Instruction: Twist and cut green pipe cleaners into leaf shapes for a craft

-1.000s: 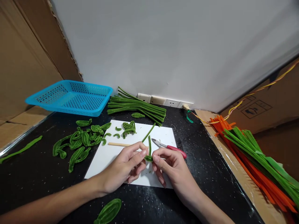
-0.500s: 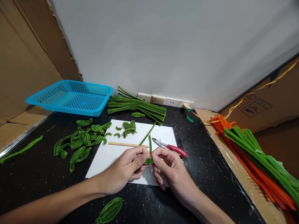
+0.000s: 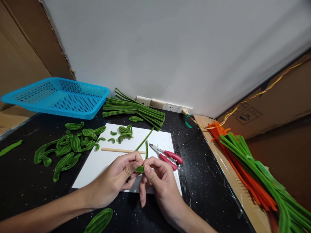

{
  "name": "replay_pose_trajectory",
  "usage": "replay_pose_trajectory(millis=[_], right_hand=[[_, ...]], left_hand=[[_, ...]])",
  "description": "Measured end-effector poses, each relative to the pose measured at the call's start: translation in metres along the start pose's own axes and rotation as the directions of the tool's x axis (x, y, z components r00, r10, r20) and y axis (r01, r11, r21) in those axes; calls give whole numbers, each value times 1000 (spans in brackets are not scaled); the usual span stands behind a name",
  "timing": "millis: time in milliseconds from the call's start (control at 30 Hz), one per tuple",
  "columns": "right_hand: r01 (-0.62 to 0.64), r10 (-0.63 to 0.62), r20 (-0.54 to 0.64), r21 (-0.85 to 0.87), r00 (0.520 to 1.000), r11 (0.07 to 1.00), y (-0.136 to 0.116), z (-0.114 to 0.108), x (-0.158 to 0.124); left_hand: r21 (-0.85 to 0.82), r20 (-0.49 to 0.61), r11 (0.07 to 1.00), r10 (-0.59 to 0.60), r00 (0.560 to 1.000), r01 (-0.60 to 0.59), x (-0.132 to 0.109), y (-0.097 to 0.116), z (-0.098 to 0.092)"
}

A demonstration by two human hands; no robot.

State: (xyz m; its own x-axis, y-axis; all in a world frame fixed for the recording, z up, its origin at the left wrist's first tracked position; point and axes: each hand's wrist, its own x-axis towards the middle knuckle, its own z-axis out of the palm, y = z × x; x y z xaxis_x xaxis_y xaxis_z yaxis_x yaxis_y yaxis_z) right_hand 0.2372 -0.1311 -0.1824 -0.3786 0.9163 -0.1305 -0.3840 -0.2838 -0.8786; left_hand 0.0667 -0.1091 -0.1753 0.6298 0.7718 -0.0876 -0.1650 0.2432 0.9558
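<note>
My left hand and my right hand meet over the white sheet. Both pinch a small green fuzzy piece between thumbs and fingertips; its ends are hidden by the fingers. A short green stem stands up just behind the fingertips, and a longer green stem slants behind it. Pliers with red handles lie right of my right hand. Beyond my left hand a thin wooden stick rests on the sheet, with small curved green pieces behind it.
Left on the black table are a pile of green leaf shapes and a blue basket. A green stem bundle lies by the wall sockets. One big leaf is at the front. Orange stems and bright green stems lie right.
The view has shifted right, so objects appear farther left. Both hands still hold the small green piece, which is turned slightly. More of the pliers' lower handle shows.
</note>
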Motion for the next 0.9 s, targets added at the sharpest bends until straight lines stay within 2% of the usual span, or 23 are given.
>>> replay_pose_trajectory(millis=[167,300,433,667,767,900], right_hand=[[-6,6,-5,54,1000,999,-1,0,-1],[-8,12,-44,94,999,996,-1,-1,-2],[-27,30,-21,133,999,991,-1,0,-3],[-89,91,-1,220,996,972,-8,1,-3],[-109,108,20,222,994,969,-10,-1,-2],[-48,58,-44,197,997,979,-13,-3,-1]], left_hand=[[16,-49,1000,26,998,-25,-1,-2,1],[117,-35,993,6,999,-1,0,5,0],[246,-57,966,90,994,-73,2,11,1],[234,-56,966,128,990,-112,6,9,-1],[212,-24,973,97,995,-90,5,11,-1],[206,-35,978,33,999,-25,0,12,2]])
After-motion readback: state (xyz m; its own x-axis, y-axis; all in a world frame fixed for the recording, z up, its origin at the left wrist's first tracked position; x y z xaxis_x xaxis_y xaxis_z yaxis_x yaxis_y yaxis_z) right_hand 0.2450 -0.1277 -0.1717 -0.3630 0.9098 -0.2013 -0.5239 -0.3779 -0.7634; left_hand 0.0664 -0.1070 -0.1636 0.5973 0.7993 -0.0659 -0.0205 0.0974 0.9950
